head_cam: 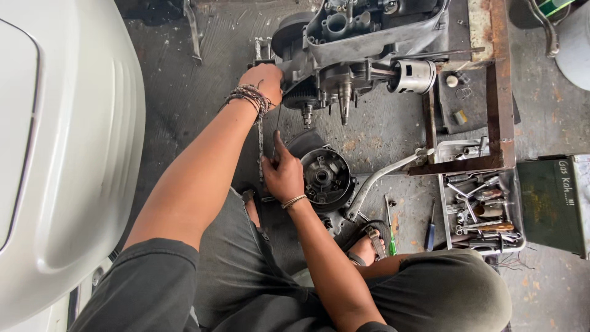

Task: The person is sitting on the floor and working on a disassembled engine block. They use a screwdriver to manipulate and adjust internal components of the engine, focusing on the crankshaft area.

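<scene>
Person squatted on the concrete floor (184, 92) facing a stripped engine block (362, 43); all positions below given rel. to that block.

Left hand (264, 83), w/ braided bands at the wrist, pressed against the block's near-left corner, beside the toothed gear (302, 97). Fingers curled round the casing edge; what they gripped, if anything, could not be told. Right hand (283, 175) sat below the block, fingers closed narrow on a thin metal rod (260, 132) that ran upright from the hand toward the block's left end. A round cover plate (324, 178) lay on the floor just beside that hand, touching or nearly so, on its far side from the rod.

Judgement: rod work appeared in hand. Best done w/ the left hand bracing the block firmly, rod kept straight and in line, no side load, grip close to the working end.

Other items: piston cylinder (413, 76) at the block's right end; kick lever (384, 178) below-right; tool tray (482, 209) well right; green screwdriver (389, 233) near a sandalled foot.
</scene>
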